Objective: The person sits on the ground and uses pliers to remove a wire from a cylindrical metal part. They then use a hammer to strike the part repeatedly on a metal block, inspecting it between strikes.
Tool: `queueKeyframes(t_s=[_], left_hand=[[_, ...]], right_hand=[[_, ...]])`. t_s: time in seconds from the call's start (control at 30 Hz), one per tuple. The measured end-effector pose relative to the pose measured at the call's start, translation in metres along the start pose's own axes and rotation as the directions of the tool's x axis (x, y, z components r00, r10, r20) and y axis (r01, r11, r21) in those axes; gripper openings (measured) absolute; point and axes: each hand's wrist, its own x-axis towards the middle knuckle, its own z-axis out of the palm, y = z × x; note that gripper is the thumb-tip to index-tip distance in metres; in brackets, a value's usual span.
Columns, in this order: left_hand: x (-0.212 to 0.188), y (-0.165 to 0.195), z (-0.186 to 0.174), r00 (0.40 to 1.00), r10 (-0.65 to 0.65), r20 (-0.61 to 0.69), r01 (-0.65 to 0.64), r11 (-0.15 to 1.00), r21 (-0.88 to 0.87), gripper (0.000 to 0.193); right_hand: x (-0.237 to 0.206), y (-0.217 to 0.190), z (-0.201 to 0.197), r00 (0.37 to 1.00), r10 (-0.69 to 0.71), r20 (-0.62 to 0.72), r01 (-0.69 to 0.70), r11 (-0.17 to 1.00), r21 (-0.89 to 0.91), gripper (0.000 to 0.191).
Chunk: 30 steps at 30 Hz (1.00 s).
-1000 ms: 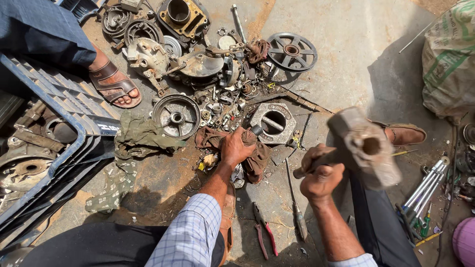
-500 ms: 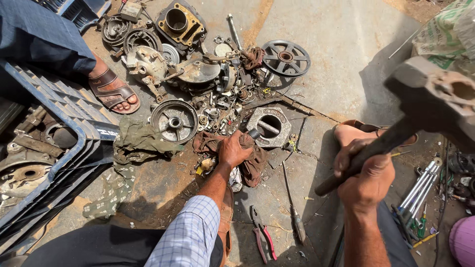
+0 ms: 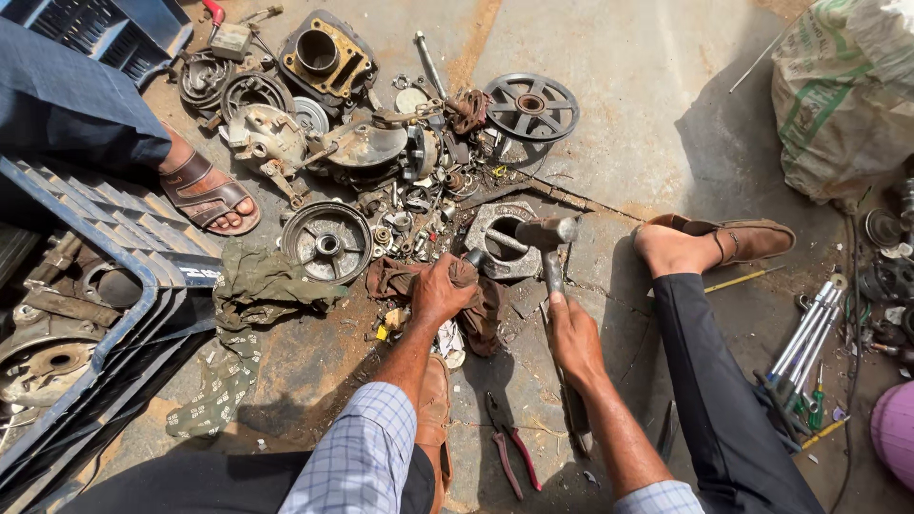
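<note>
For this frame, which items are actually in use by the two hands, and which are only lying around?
In use:
- left hand gripping a brown rag
- right hand holding the hammer
- round metal housing under the hammer head

Lying about:
- spoked wheel
- drum hub
- red-handled pliers
- green cloth
- blue crate

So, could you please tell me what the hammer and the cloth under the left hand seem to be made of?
The hammer looks like dull grey steel at the head, worn and unpolished; its handle is mostly hidden by the right hand, so its material is unclear. The cloth under the left hand looks like soft brown woven fabric: it folds, bunches and looks stained.
</note>
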Motion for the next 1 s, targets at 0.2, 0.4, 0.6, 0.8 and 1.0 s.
queueKeyframes(t_s=[0.2,0.4,0.6,0.8,1.0], left_hand=[[0.0,0.015,0.01,1.0,0.017,-0.019,-0.017,0.999,-0.028,0.049],[0.004,0.01,0.018,1.0,-0.023,-0.014,0.024,0.999,0.04,0.055],[0.0,0.021,0.019,0.999,-0.044,0.005,0.043,0.99,0.133,0.063],[0.007,0.022,0.0,1.0,0.015,0.027,-0.017,0.997,0.071,0.049],[0.017,0.014,-0.004,0.993,0.032,0.112,-0.046,0.991,0.123,0.04]], right_hand=[[-0.023,-0.059,-0.047,0.931,-0.331,-0.152,0.349,0.931,0.11,0.049],[0.008,-0.026,0.015,0.927,-0.374,0.025,0.355,0.856,-0.375,0.054],[0.005,-0.035,0.001,0.991,-0.106,0.085,0.123,0.964,-0.234,0.059],[-0.047,-0.095,-0.065,0.81,-0.552,-0.199,0.586,0.778,0.228,0.06],[-0.004,-0.054,0.009,0.726,-0.633,-0.268,0.674,0.733,0.091,0.057]])
